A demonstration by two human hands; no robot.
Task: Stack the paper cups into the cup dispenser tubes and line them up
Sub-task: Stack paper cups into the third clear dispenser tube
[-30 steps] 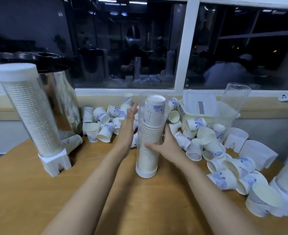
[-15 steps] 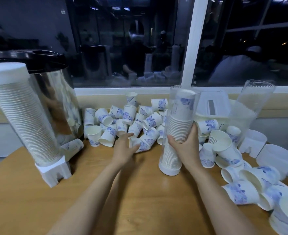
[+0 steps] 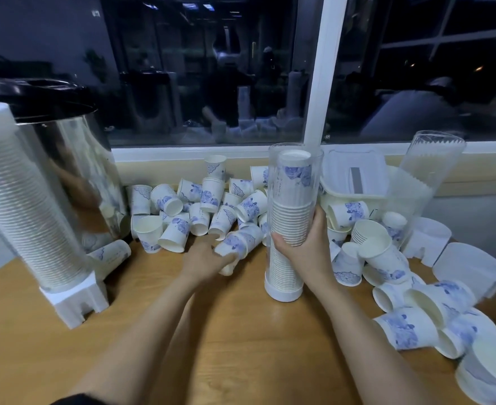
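On the near stretch of the wooden table [image 3: 241, 346] both forearms reached forward. Half a second before, the left hand [image 3: 203, 260] had only been arriving at the heap; by this moment its fingers had curled around a fallen paper cup [image 3: 236, 244] with a blue flower print, at the near edge of the pile. A second before, both hands had been steadying the clear dispenser tube [image 3: 292, 217]; now the right hand [image 3: 308, 244] alone gripped it at mid-height, upright on its white base ring. The tube was filled to near its rim with nested cups, so I judged that the cup in the left hand was meant as one of the last to go in.

To the right lay more loose cups [image 3: 407, 331], tumbled on their sides, some already nested. To the left a full, capped tube [image 3: 27, 206] stood on its white stand, leaning in the wide-angle view. Further back the main pile of cups [image 3: 200, 209] lay against the window sill, with a steel urn [image 3: 74, 159] at left, and a white plastic basket [image 3: 355, 182] and an empty tube [image 3: 422, 176] at right. Beyond was a dark window [image 3: 211, 68] showing only dim reflections.
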